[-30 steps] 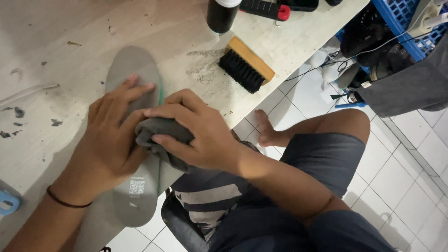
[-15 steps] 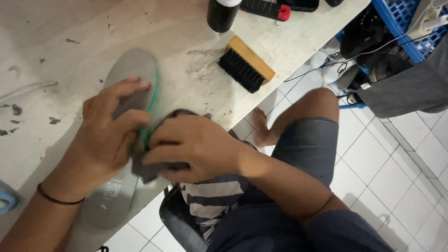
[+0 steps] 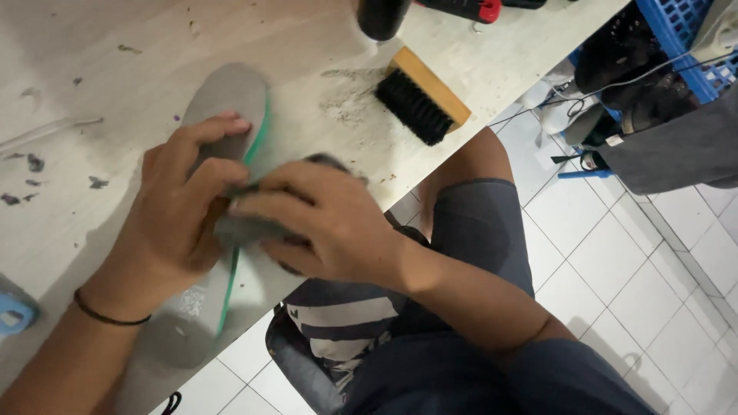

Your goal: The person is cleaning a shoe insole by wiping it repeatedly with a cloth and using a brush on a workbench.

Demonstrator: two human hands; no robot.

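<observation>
A grey shoe insole with a green edge lies lengthwise on the pale worktable, its near end hanging over the table's front edge. My left hand grips the insole at its middle, fingers wrapped over the top. My right hand presses a dark grey cloth against the insole's right side, just beside my left fingers. Most of the cloth is hidden under my right hand.
A wooden brush with black bristles lies on the table to the right. A black bottle and a black-and-red tool stand at the far edge. A blue object sits at the left. A blue crate stands on the tiled floor.
My right hand with the cloth has slid from the insole's middle toward its right edge. The left hand has shifted its grip and tilted the insole slightly.
</observation>
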